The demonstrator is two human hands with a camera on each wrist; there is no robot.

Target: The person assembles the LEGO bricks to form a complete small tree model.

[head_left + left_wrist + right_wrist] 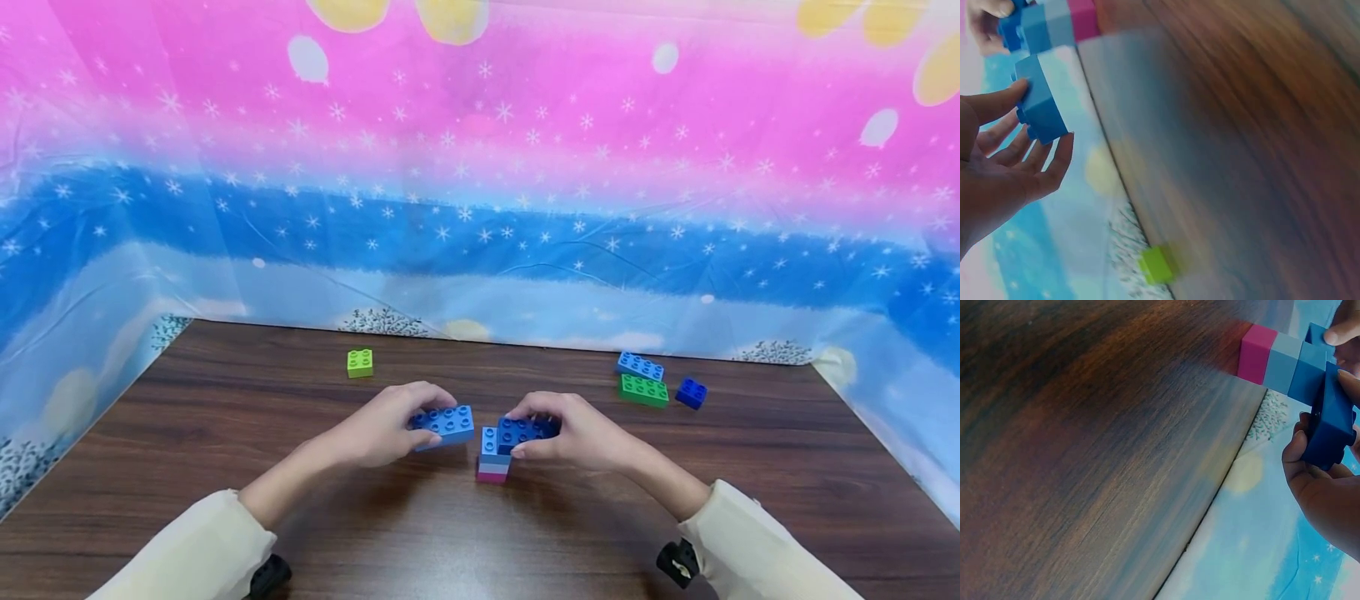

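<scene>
My two hands face each other over a dark brown wooden table (420,533), with a small stack (493,458) of toy bricks between them. Taking that stack as the middle of a clock, with 12 o'clock away from me, it has a pink brick (492,477) at the bottom, a pale grey brick (493,468) in the middle and a blue brick (489,448) on top.

My left hand (384,427), around 9 to 10 o'clock, is partly closed, pinching a longer blue brick (450,427) between thumb and fingers. Its studs point up and its near end is just beside the stack.

My right hand (576,429), toward 3 o'clock, is partly closed too, gripping a dark blue brick (521,433) with the thumb on the near side and fingers on the far side. One end of it lies over the right part of the stack's top; I cannot tell whether it is pressed down fully.

Farther off, a lime green brick (360,364) sits alone at 10 o'clock. Around 2 o'clock a light blue brick (641,365) lies just behind a green brick (643,390), with a small navy brick (691,393) to their right. At 12 o'clock, behind the table, hangs a pink and blue cloth (480,167) printed with snowflakes. I wear cream sleeves (183,546)
</scene>
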